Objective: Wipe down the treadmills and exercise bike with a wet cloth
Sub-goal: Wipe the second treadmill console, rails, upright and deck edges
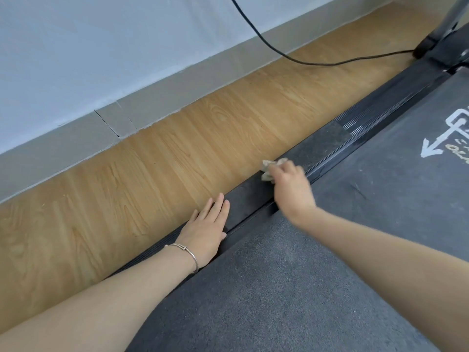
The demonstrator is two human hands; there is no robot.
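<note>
Our hands are apart, both on the near rail (253,196) of the treadmill (368,189). Our left hand (206,231) lies flat and palm down on the black rail, fingers straight and close together, tips pointing to 1 o'clock. A thin metal bangle (189,252) circles that wrist. Our right hand (291,186), at 2 o'clock from the left one and a little farther along the rail, is blurred. Its fingers curl round a pale crumpled cloth (267,171) and press it on the rail. The cloth bulges out at 10 o'clock of the knuckles, at the rail's outer edge.

We see the grey belt (279,288) filling the view from 6 to 3 o'clock, with our right forearm crossing above it. A white arrow (436,146) is printed on the belt at 3 o'clock. The rail runs from 7 o'clock up to 2 o'clock, dusty beyond the cloth and ribbed farther on.

Wood-pattern floor (152,161) lies along the rail's 10 o'clock side. Beyond it a grey skirting (177,95), cracked at 9 o'clock, meets a pale wall (76,47). A black cable (304,62) drops from 12 o'clock and runs over the floor to the treadmill's front end at 2 o'clock, where a grey upright (454,16) rises.
</note>
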